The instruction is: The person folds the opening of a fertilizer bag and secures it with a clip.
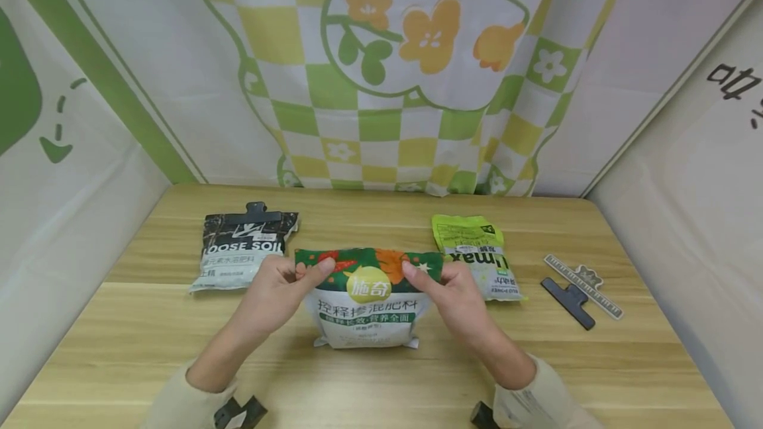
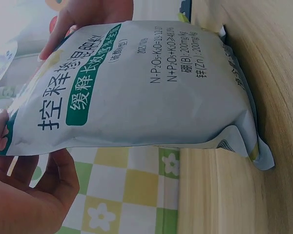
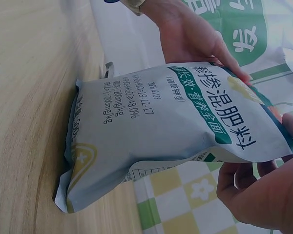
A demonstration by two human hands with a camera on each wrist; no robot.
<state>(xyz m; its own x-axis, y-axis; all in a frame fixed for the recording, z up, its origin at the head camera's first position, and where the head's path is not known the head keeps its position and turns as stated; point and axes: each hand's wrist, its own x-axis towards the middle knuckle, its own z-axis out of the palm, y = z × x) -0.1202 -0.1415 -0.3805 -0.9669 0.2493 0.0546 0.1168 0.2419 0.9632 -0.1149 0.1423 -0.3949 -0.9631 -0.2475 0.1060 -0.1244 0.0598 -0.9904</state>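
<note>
While two hands work at one wooden table (image 1: 357,392), three bags and three clips are spread over it. One bag is held; the other two lie farther back, one on each side. Of the clips, one sits on a bag and two lie loose.

The left hand (image 1: 280,293) grasps the upper left corner of the white bag (image 1: 368,316), thumb flat on the front and fingers bent behind. The right hand (image 1: 461,293) pinches the upper right corner the same way, thumb in front, fingers curled at the back. Between them the green top band, with its pictures of vegetables, is spread wide. The white bag stands near the middle of the table, its bottom edge touching the wood.

This bag bulges below the band, but its film hides the contents; whether its top is sealed cannot be told. On the left, beyond the left hand, lies the black bag (image 1: 241,253), with a black clip (image 1: 255,215) across its far edge. On the right, partly behind the right hand, lies the green bag (image 1: 467,234). Farther right are the two loose clips, one dark (image 1: 563,300) and one pale (image 1: 608,303), close beside each other at a slant.
</note>
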